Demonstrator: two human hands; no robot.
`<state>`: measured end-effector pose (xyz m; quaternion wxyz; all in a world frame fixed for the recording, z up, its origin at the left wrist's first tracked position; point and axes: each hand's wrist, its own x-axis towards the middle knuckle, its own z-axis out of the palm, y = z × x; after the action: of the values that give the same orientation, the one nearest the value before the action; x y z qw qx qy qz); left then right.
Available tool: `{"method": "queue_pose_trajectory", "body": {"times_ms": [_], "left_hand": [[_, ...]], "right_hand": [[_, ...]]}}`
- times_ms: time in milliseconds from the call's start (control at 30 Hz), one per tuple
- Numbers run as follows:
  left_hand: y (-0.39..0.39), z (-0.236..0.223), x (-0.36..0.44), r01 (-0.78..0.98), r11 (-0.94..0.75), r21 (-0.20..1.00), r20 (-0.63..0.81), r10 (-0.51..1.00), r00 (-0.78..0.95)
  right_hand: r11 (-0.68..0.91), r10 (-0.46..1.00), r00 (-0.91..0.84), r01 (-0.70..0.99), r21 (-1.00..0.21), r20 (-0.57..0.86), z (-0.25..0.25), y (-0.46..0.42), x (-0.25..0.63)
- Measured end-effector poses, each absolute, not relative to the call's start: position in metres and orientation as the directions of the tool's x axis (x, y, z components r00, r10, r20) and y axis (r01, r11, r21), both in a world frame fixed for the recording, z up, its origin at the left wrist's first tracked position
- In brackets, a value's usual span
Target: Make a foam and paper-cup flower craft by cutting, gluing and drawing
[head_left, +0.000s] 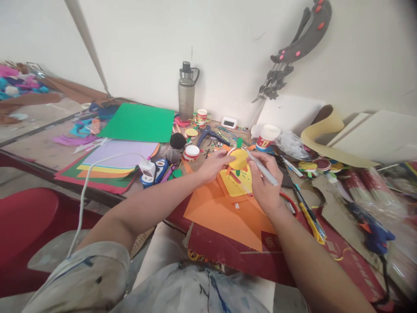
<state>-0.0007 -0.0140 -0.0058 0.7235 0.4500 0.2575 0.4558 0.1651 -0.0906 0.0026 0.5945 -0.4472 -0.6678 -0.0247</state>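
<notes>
My left hand [217,166] pinches the left edge of a round yellow paper craft piece [239,159], which has green and orange paper tabs sticking out. In my right hand [265,184] is a light grey pen-shaped tool [264,168], its tip close to the yellow disc's upper right edge. Whether the tip touches cannot be made out. Beneath both hands lie a yellow paper sheet [233,187] with small scraps and a large orange sheet [224,217]. Red-handled scissors [289,203] show partly behind my right wrist.
A yellow utility knife [311,219] and a blue glue gun [371,230] lie on the right. Paper cups [191,152] and a bottle [186,93] stand toward the wall. Coloured sheets [140,121], a power strip [156,172] and a white cable [85,191] are on the left.
</notes>
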Motion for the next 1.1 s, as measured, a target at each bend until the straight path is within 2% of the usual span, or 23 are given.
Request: {"method": "queue_pose_trajectory", "body": {"times_ms": [300,567,933,1100], "left_hand": [[-0.0134,-0.0072,-0.0003,-0.396,0.149,0.906,0.05,0.891,0.451],[-0.0167,-0.0024,-0.0026,-0.39,0.151,0.908,0.048,0.889,0.456],[-0.0117,-0.0042,-0.0029,-0.405,0.162,0.9,0.025,0.907,0.42],[-0.0133,-0.0028,-0.0026,-0.421,0.158,0.893,0.041,0.904,0.425]], "right_hand": [[0.644,0.493,0.04,0.655,-0.396,0.869,0.0009,-0.0888,0.1653],[0.639,0.493,0.043,0.66,-0.395,0.869,0.0017,-0.0883,0.1661],[0.591,0.534,0.123,0.654,-0.473,0.837,0.0039,-0.0902,0.1695],[0.609,0.52,0.074,0.666,-0.431,0.851,0.0033,-0.0882,0.1694]]}}
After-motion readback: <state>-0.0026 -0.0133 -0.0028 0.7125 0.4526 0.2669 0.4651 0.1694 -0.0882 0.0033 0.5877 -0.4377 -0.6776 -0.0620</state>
